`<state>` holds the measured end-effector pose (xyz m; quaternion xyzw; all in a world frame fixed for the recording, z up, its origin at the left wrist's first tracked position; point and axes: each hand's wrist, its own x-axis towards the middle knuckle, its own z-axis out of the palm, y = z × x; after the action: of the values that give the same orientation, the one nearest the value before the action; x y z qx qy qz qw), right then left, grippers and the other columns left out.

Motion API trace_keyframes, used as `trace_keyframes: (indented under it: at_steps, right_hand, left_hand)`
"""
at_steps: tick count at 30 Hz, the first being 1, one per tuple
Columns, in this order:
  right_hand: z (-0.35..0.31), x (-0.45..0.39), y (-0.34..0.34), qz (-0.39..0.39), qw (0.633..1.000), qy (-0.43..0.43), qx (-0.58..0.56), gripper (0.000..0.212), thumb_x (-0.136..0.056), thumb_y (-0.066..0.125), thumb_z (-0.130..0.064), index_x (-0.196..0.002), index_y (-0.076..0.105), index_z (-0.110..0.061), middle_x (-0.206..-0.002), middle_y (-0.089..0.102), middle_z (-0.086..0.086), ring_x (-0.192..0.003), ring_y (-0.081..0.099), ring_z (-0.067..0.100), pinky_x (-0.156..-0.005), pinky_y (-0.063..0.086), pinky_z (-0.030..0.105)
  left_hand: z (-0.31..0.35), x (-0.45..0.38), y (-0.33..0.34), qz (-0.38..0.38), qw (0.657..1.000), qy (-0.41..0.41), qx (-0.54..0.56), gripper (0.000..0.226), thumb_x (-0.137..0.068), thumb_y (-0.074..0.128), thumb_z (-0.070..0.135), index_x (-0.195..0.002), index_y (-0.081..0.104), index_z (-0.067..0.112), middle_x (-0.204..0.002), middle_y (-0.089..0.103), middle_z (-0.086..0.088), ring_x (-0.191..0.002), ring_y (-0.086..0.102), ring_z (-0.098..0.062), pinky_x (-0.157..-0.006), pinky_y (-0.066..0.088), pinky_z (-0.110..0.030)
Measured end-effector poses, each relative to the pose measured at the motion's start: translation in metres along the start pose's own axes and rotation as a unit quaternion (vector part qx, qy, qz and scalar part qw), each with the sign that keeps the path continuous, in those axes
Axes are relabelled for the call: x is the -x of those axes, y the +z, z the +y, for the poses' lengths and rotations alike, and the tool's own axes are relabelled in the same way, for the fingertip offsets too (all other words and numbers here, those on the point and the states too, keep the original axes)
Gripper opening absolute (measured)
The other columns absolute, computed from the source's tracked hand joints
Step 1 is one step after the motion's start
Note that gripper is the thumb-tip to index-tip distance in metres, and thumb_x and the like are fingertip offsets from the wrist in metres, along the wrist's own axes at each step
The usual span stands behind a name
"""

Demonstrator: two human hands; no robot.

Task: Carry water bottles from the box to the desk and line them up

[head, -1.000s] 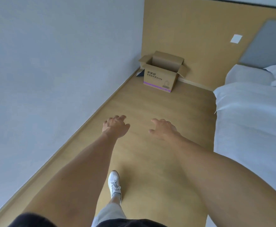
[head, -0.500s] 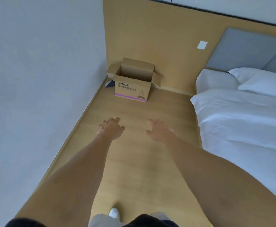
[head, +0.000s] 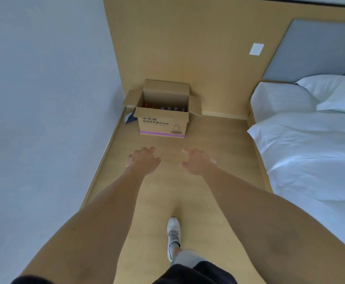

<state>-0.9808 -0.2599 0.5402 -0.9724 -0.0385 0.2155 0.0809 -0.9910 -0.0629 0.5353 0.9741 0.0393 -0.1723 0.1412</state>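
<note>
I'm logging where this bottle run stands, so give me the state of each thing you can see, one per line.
Cardboard box: on the floor by the wall, flaps open.
Bottles: upright inside the box, only the caps showing.
Left hand: held out toward the box, fingers loosely curled, holding nothing.
Right hand: held out beside it, fingers loosely curled, holding nothing.
Bed: made, white cover smooth.

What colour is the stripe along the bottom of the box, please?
Purple stripe on the box, in the head view.
</note>
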Motion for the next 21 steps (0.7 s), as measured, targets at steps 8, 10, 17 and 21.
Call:
trace_keyframes:
  at_steps: [8,10,17,21]
  right_hand:
    - [-0.008,-0.164,-0.074,-0.008,1.000,-0.005,-0.024,0.059,-0.096,0.051,-0.049,-0.150,0.033,-0.035,-0.148,0.044,0.007,-0.135,0.041,0.030,-0.101,0.043,0.047]
    - [-0.014,-0.193,-0.089,-0.012,1.000,-0.012,-0.022,0.056,-0.096,0.051,-0.047,-0.148,0.036,-0.034,-0.142,0.047,0.008,-0.130,0.046,0.031,-0.097,0.045,0.045]
    - [-0.039,-0.304,-0.118,-0.025,0.999,-0.009,-0.020,0.059,-0.097,0.050,-0.049,-0.150,0.034,-0.032,-0.139,0.051,0.010,-0.127,0.047,0.032,-0.102,0.046,0.046]
    - [-0.053,-0.379,-0.142,-0.016,1.000,0.013,-0.006,0.053,-0.097,0.050,-0.044,-0.147,0.039,-0.031,-0.141,0.050,0.008,-0.129,0.048,0.032,-0.101,0.047,0.045]
  left_hand:
    - [0.010,-0.159,-0.071,0.024,1.000,-0.008,0.005,0.050,-0.099,0.043,0.039,-0.148,0.041,0.025,-0.142,0.050,-0.007,-0.128,0.047,-0.030,-0.103,0.040,-0.043]
    - [0.012,-0.188,-0.085,0.021,1.000,-0.001,0.014,0.051,-0.099,0.043,0.039,-0.148,0.041,0.026,-0.142,0.050,-0.007,-0.127,0.048,-0.030,-0.102,0.042,-0.043]
    - [-0.002,-0.308,-0.118,0.008,0.999,0.001,0.033,0.049,-0.099,0.046,0.037,-0.146,0.044,0.023,-0.141,0.052,-0.008,-0.127,0.049,-0.030,-0.104,0.042,-0.042]
    - [-0.015,-0.394,-0.138,-0.011,0.999,0.016,0.029,0.047,-0.099,0.046,0.036,-0.142,0.047,0.018,-0.140,0.053,-0.010,-0.123,0.050,-0.032,-0.102,0.044,-0.043]
